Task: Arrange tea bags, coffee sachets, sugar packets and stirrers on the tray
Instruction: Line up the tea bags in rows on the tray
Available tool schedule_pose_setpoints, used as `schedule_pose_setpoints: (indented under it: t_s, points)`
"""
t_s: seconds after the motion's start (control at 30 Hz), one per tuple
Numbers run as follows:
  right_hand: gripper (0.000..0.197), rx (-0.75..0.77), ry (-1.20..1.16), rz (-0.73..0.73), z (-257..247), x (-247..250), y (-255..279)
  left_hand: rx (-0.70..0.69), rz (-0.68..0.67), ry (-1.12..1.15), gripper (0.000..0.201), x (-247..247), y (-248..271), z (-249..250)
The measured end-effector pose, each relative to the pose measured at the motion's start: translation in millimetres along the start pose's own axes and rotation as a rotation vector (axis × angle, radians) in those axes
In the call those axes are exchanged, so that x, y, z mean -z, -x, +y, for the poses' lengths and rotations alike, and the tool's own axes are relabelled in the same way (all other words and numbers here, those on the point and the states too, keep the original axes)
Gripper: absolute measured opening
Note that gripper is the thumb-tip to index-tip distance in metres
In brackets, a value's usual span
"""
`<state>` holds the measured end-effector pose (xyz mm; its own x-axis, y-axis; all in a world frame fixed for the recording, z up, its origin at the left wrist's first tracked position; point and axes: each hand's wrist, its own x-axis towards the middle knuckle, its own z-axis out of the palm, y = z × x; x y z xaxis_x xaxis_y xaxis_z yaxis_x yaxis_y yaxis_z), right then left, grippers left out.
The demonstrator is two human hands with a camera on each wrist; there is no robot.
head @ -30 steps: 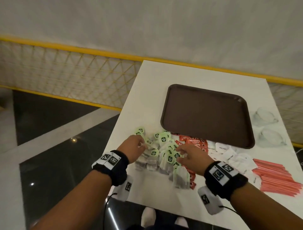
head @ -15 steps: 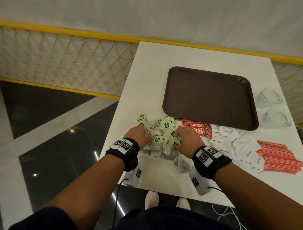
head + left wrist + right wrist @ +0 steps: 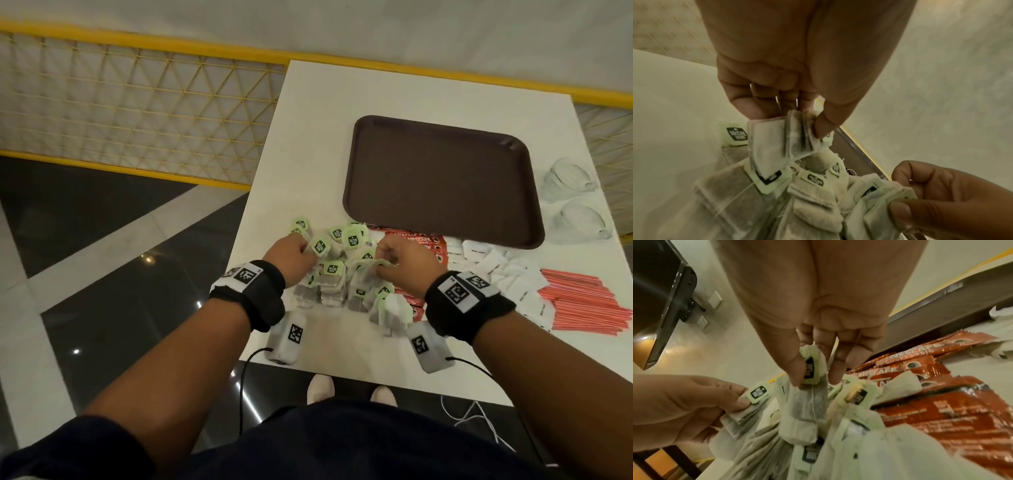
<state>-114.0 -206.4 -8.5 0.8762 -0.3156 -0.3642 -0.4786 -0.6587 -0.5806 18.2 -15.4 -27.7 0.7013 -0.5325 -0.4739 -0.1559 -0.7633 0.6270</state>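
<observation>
Gathering tea bags (image 3: 337,274) from a pile on the white counter (image 3: 308,144).
Left hand (image 3: 291,255) pinches several bags; right hand (image 3: 402,262) pinches one by its green tag, just before the brown tray (image 3: 442,178), beside red coffee sachets (image 3: 421,241).

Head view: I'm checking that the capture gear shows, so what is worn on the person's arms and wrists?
Both forearms are bare. Each wrist carries a black band with a white tag printed with black square code markings. A pale grey camera box, also bearing a square code, hangs under each wrist, and a thin black cable runs back from it. Dark sleeves cover the upper arms.
</observation>
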Motion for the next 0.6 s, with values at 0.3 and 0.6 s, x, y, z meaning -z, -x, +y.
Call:
schedule_pose_setpoints:
  t_s: [0.3, 0.6]
  points:
    - [0.016, 0.032, -0.284, 0.048, 0, 25, 4, -0.098, -0.01, 0.252, 0.012, 12, 6, 16]
    - [0.018, 0.138, -0.58, -0.165, -6, 83, -14, -0.09, -0.067, 0.507, 0.029, 11, -21, 71]
